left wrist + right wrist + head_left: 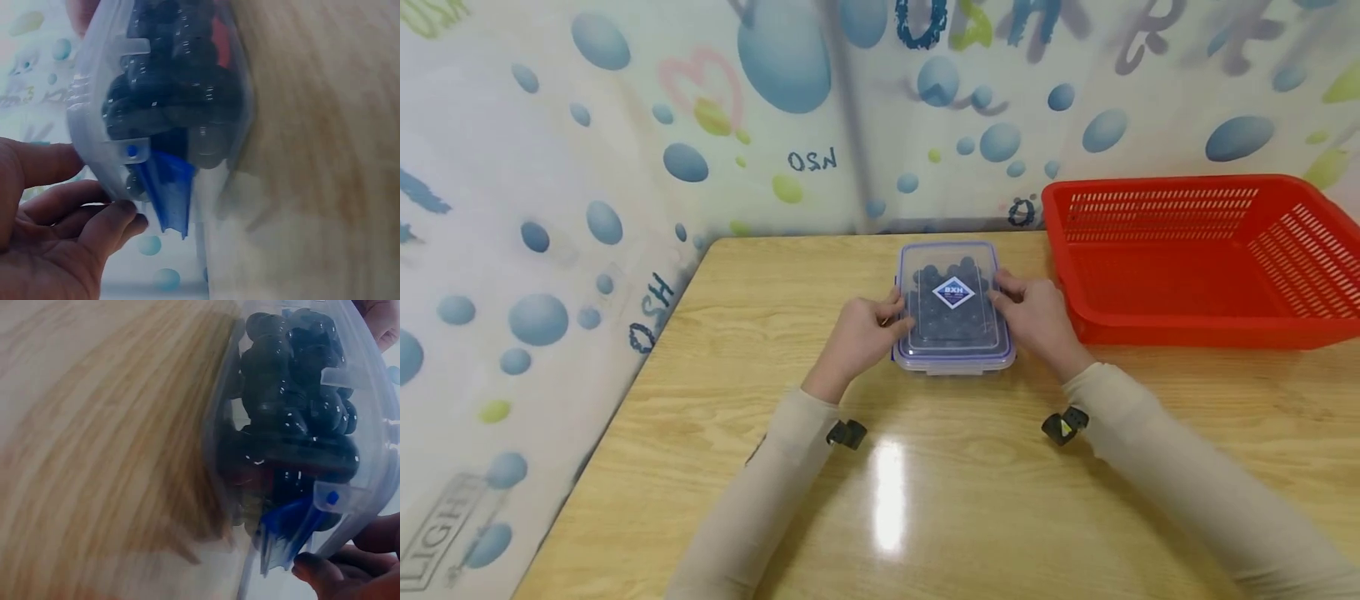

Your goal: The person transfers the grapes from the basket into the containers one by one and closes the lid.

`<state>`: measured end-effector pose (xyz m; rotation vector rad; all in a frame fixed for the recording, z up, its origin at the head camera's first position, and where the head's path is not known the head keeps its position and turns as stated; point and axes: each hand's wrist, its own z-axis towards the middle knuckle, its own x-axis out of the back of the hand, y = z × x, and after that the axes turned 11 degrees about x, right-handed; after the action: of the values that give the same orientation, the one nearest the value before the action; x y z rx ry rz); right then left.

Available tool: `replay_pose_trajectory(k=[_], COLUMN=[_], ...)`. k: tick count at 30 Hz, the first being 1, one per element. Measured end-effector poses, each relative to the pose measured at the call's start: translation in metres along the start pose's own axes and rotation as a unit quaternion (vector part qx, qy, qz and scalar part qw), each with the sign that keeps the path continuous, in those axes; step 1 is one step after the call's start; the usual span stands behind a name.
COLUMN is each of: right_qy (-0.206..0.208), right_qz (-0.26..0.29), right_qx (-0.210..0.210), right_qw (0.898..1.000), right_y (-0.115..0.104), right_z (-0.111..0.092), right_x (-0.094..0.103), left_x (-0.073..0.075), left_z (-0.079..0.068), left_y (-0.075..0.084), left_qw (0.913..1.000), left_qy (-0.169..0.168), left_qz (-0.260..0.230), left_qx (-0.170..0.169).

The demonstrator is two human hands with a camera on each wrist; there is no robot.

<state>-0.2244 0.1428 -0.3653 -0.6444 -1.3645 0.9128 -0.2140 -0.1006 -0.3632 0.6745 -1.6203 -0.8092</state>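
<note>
A clear plastic food container point(953, 333) with a purple-blue seal and a diamond label on its lid stands on the table. Dark, shiny round pieces like grapes point(175, 94) fill it; their exact kind is hard to tell. At its left rim my left hand point(867, 333) pinches the lid edge with thumb and fingers. My right hand point(1036, 317) pinches the opposite edge the same way. In the left wrist view a blue side latch point(169, 187) sticks out from the wall, unfastened. Another blue latch point(287, 531) juts out beside the right fingertips.
A red plastic basket point(1195, 329) with slotted walls stands right of the container, close to my right hand. The wooden table point(790, 283) ends at a patterned cloth backdrop point(880, 125) behind and at the left.
</note>
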Motion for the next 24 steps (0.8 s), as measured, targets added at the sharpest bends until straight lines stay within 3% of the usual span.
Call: replay_pose_trajectory(k=[8,12,15,17,24], right_qy=[0.013,0.023,0.036,0.037,0.018], right_qz=[0.044,0.078,0.099,0.105,0.132], right_qx=[-0.005,-0.012,-0.019,-0.023,-0.056], right_qw=[0.999,0.997,0.994,0.994,0.989], right_y=[0.008,0.013,0.015,0.016,0.015], right_z=[-0.004,-0.009,-0.011,-0.011,-0.011], right_x=[-0.005,-0.007,-0.007,-0.007,-0.005], left_x=[-0.012,-0.014,-0.012,-0.01,-0.002], left_z=[-0.002,-0.002,0.002,0.005,0.011], left_y=[-0.014,-0.017,-0.016,-0.015,-0.016], left_qw=[0.9964,0.993,0.9827,0.9758,0.9695], left_qy=[0.063,0.065,0.046,0.029,-0.017], left_qz=[-0.05,-0.088,-0.136,-0.16,-0.178], left_qx=[-0.026,0.044,0.117,0.146,0.168])
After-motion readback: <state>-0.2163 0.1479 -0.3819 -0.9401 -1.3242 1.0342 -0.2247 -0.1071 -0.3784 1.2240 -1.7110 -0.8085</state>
